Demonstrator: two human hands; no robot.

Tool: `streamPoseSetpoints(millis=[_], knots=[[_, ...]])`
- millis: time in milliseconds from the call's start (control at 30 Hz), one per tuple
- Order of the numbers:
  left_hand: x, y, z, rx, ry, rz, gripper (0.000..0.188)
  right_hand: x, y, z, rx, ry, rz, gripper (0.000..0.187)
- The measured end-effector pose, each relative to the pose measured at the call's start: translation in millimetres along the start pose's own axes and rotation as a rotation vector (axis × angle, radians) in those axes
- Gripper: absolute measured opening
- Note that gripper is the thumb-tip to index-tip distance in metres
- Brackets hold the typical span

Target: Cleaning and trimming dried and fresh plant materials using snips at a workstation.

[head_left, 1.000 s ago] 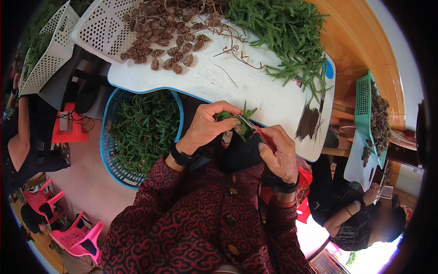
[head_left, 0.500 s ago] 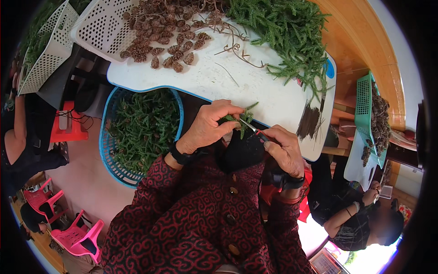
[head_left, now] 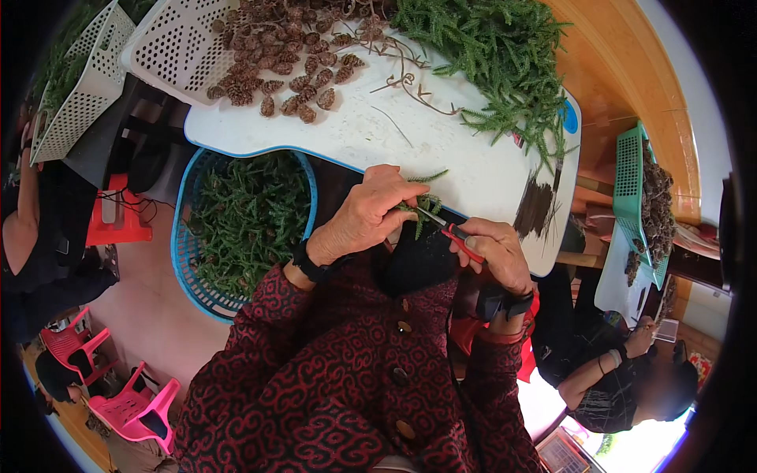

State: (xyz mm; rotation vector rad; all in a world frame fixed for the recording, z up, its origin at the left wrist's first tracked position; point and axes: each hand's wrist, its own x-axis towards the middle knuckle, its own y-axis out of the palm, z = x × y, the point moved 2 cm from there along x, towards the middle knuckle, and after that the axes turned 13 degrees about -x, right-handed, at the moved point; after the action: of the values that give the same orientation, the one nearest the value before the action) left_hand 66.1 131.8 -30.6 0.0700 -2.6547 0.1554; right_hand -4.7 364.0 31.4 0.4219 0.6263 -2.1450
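Just over the front edge of the white table (head_left: 465, 169), my left hand (head_left: 364, 211) pinches a green artificial pine sprig (head_left: 430, 204) between thumb and fingers. Closed around red-and-black-handled pliers (head_left: 464, 242), my right hand (head_left: 498, 252) keeps their metal tip at the sprig's base. Exactly what the jaws touch is too small to tell. To the right on the table lies a bunch of thin brown wires (head_left: 535, 209). Pine cones (head_left: 288, 71) are piled at the far left, and loose green branches (head_left: 493, 67) are heaped at the far right.
Below the table's left side stands a blue basket (head_left: 178, 256) full of green sprigs. A white perforated basket (head_left: 177, 49) rests behind the cones. A green crate (head_left: 628, 177) of brown material is at right. Another person (head_left: 607, 386) sits nearby; pink chairs (head_left: 138, 406) stand at lower left.
My right hand has turned and shifted on the pliers, so more of their red handle shows. The sprig has rotated a little in my left hand, which moved slightly.
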Motion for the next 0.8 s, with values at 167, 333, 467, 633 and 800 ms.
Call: streamPoseSetpoints(millis=[167,333,467,633,800], knots=[[1.5,-1.0,-5.1,-0.014,0.019,-0.02,0.044,0.9,4.5,-12.2,0.217,0.072,-0.001,0.033],[4.5,0.3,-9.1,0.001,0.077,-0.059,0.039,6.5,3.3,-21.3,0.386,0.002,0.105,0.041],[6.1,-1.2,-8.2,0.028,0.163,-0.037,0.035,10.1,6.9,-27.7,0.498,-0.002,0.177,0.052],[8.3,-2.1,-6.0,0.099,0.205,-0.033,0.031,15.4,12.6,-42.4,0.767,0.056,0.31,0.056],[10.8,-1.6,-8.1,0.145,0.183,-0.072,0.027,13.8,16.2,-44.3,0.906,0.155,0.332,0.055]])
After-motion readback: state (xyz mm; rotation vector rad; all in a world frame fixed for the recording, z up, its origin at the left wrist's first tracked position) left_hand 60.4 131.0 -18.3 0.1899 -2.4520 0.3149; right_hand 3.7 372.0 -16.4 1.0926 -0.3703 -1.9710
